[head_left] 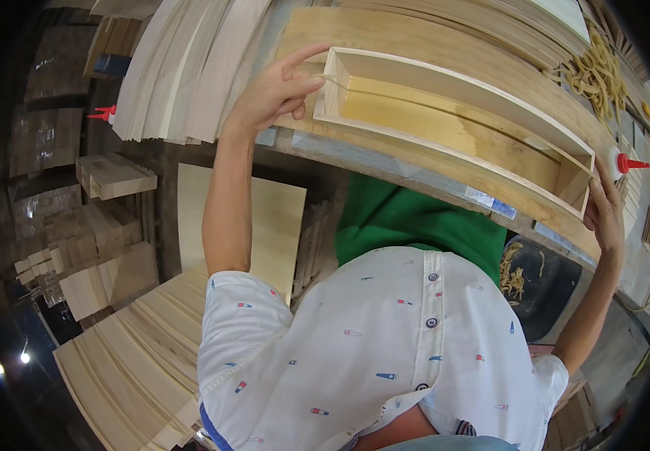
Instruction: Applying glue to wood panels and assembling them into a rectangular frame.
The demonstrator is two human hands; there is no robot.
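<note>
A long, narrow wooden box frame [445,139] lies slantwise on the bench, its inside facing up. At its left end is my left hand [276,94], index finger stretched to the far corner, thumb and other fingers bent. A thin tan rubber band [333,78] runs from the thumb over the end panel into the frame. My right hand [603,209] curls round the outside of the right end, its fingers partly hidden behind the panel.
Thin wooden strips [189,68] are stacked at the left, with more boards at the back. Tan rubber bands [597,75] lie heaped at the far right, near a red-tipped glue bottle [625,163]. A dark container [539,289] sits below the bench's right part.
</note>
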